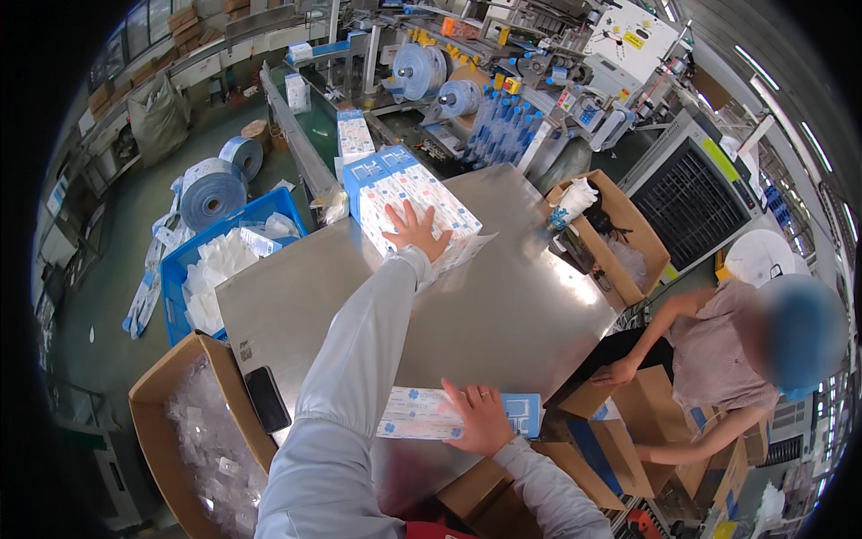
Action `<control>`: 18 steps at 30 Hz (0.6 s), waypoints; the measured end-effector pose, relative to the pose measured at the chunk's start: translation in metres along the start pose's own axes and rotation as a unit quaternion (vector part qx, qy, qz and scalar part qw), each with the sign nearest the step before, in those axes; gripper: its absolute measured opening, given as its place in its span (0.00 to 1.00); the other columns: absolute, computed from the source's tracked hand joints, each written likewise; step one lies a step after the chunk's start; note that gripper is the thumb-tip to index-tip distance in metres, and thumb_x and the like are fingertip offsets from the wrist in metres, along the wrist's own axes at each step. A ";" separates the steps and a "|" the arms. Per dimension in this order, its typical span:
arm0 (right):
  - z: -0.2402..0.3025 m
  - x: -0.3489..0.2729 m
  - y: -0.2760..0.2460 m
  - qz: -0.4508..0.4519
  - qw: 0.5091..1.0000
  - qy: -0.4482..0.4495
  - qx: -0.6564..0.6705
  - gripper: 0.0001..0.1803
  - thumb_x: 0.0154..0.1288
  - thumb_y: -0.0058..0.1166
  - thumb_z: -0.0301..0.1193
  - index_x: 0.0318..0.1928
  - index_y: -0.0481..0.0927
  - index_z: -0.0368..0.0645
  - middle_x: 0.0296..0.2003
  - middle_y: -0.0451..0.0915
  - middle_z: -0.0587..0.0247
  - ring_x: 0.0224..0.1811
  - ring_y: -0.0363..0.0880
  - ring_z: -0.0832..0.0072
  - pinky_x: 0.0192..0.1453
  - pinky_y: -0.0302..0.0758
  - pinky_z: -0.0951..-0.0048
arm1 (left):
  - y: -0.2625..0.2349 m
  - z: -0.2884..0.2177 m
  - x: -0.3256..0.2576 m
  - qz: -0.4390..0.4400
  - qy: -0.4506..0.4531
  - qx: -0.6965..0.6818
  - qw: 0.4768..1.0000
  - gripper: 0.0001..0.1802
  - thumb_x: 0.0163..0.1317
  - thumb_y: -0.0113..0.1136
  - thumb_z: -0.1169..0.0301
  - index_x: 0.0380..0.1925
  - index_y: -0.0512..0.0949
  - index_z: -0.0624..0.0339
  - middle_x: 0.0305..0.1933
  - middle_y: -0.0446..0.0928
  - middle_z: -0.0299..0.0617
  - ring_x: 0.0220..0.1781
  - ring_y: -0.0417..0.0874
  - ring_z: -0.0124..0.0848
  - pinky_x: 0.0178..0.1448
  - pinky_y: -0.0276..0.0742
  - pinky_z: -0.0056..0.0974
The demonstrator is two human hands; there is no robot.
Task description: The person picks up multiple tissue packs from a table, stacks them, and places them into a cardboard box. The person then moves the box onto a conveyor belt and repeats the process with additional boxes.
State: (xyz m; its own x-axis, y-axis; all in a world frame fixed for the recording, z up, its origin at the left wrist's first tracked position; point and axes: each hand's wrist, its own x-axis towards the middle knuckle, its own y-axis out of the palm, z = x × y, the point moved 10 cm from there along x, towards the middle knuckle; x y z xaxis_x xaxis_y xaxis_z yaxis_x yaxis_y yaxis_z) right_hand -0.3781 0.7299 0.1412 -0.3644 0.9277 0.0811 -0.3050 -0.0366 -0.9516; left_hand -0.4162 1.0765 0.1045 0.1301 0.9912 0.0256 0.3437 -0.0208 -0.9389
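Observation:
My left hand [419,233] lies flat, fingers spread, on a film-wrapped pack [440,202], white with small blue and pink prints and a blue end. This pack is part of a block of packs side by side at the far edge of the metal table [332,287]. Closer to me, my right hand [480,419] spans a long, narrow white-and-blue pack [404,413], its fingertips at the far edge and thumb near the close edge. The underside of that pack is hidden.
A black phone [267,398] rests at the table's left edge, beside a carton of clear plastic pieces [202,440]. A blue crate [171,287] holds white material. Film rolls [213,195] lie on the floor. At right, a co-worker [727,359] handles open cartons [628,422].

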 end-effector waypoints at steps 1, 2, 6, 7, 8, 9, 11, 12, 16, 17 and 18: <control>-0.001 -0.003 0.000 0.003 1.000 0.013 0.013 0.57 0.34 0.72 0.44 0.68 0.59 0.47 0.46 0.69 0.56 0.50 0.67 0.58 0.56 0.62 0.58 | -0.001 0.001 -0.007 -0.029 0.008 -0.012 0.999 0.41 0.54 0.50 0.37 0.67 0.61 0.38 0.76 0.39 0.53 0.72 0.24 0.71 0.62 0.45 0.78; -0.002 -0.004 0.000 0.012 1.000 0.011 0.013 0.56 0.35 0.72 0.43 0.68 0.59 0.47 0.46 0.69 0.57 0.50 0.67 0.58 0.56 0.62 0.58 | 0.004 0.006 -0.014 -0.016 0.023 -0.019 0.999 0.40 0.54 0.51 0.37 0.65 0.64 0.39 0.76 0.39 0.52 0.72 0.24 0.71 0.63 0.45 0.78; -0.007 -0.030 -0.006 -0.007 1.000 -0.004 -0.017 0.54 0.36 0.71 0.41 0.67 0.60 0.45 0.46 0.71 0.58 0.49 0.68 0.60 0.57 0.62 0.59 | 0.008 0.010 -0.072 -0.006 0.155 -0.044 0.987 0.31 0.52 0.56 0.42 0.55 0.74 0.42 0.75 0.42 0.53 0.72 0.28 0.71 0.63 0.47 0.77; -0.005 -0.040 -0.012 -0.019 0.999 -0.018 -0.033 0.53 0.36 0.70 0.40 0.67 0.60 0.44 0.45 0.71 0.59 0.49 0.69 0.60 0.57 0.62 0.59 | 0.007 0.012 -0.095 0.007 0.200 -0.043 0.979 0.31 0.52 0.58 0.43 0.54 0.74 0.41 0.75 0.42 0.53 0.72 0.29 0.71 0.63 0.47 0.77; 0.003 -0.051 -0.026 -0.024 0.999 -0.030 -0.037 0.53 0.35 0.70 0.39 0.67 0.61 0.44 0.45 0.71 0.59 0.48 0.69 0.60 0.57 0.62 0.59 | 0.010 0.020 -0.125 0.046 0.268 -0.033 0.962 0.30 0.49 0.62 0.46 0.53 0.75 0.41 0.75 0.42 0.53 0.73 0.31 0.71 0.64 0.48 0.76; 0.023 -0.064 -0.048 -0.022 0.998 -0.045 -0.035 0.53 0.35 0.69 0.38 0.67 0.61 0.44 0.45 0.71 0.59 0.48 0.69 0.61 0.57 0.62 0.59 | 0.012 0.029 -0.162 0.091 0.328 -0.024 0.940 0.29 0.47 0.66 0.49 0.52 0.75 0.41 0.75 0.42 0.53 0.73 0.33 0.71 0.64 0.49 0.74; 0.050 -0.097 -0.088 -0.004 0.998 -0.048 -0.038 0.50 0.34 0.67 0.34 0.65 0.65 0.43 0.46 0.71 0.59 0.49 0.69 0.62 0.58 0.64 0.59 | -0.020 0.025 -0.230 0.027 0.328 -0.041 0.944 0.32 0.43 0.70 0.53 0.52 0.75 0.42 0.75 0.42 0.54 0.73 0.34 0.70 0.64 0.51 0.73; 0.060 -0.117 -0.105 -0.024 0.997 -0.063 -0.046 0.48 0.34 0.67 0.33 0.64 0.66 0.42 0.47 0.72 0.57 0.48 0.70 0.61 0.57 0.65 0.58 | -0.040 0.016 -0.261 -0.005 0.328 -0.047 0.943 0.34 0.41 0.71 0.55 0.53 0.75 0.43 0.75 0.42 0.55 0.73 0.34 0.69 0.63 0.53 0.72; 0.075 -0.203 -0.166 -0.147 0.983 -0.061 -0.093 0.35 0.39 0.61 0.30 0.56 0.75 0.41 0.45 0.74 0.55 0.46 0.75 0.60 0.53 0.70 0.56 | -0.028 0.037 -0.219 -0.040 0.026 0.019 0.999 0.64 0.36 0.75 0.55 0.71 0.44 0.48 0.72 0.47 0.62 0.67 0.58 0.63 0.62 0.63 0.60; 0.077 -0.232 -0.177 -0.176 0.978 -0.044 -0.098 0.31 0.41 0.59 0.30 0.53 0.77 0.41 0.45 0.75 0.55 0.45 0.76 0.60 0.52 0.71 0.55 | -0.021 0.067 -0.200 -0.007 -0.047 0.023 0.999 0.67 0.36 0.75 0.54 0.72 0.39 0.47 0.71 0.47 0.62 0.63 0.65 0.61 0.59 0.68 0.55; 0.072 -0.263 -0.190 -0.219 0.971 -0.021 -0.092 0.30 0.40 0.59 0.29 0.50 0.78 0.37 0.45 0.76 0.51 0.44 0.76 0.57 0.50 0.72 0.52 | -0.016 0.083 -0.183 0.011 -0.101 0.014 0.995 0.71 0.36 0.74 0.55 0.72 0.31 0.52 0.64 0.59 0.66 0.52 0.76 0.57 0.53 0.74 0.50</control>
State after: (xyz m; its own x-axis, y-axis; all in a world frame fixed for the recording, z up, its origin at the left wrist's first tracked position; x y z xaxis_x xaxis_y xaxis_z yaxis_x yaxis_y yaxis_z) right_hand -0.2875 0.4660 0.3223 -0.2721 0.8235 0.4977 -0.2784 0.4278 -0.8599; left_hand -0.5222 0.9066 0.0861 -0.0538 0.9966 -0.0629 0.3161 -0.0427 -0.9478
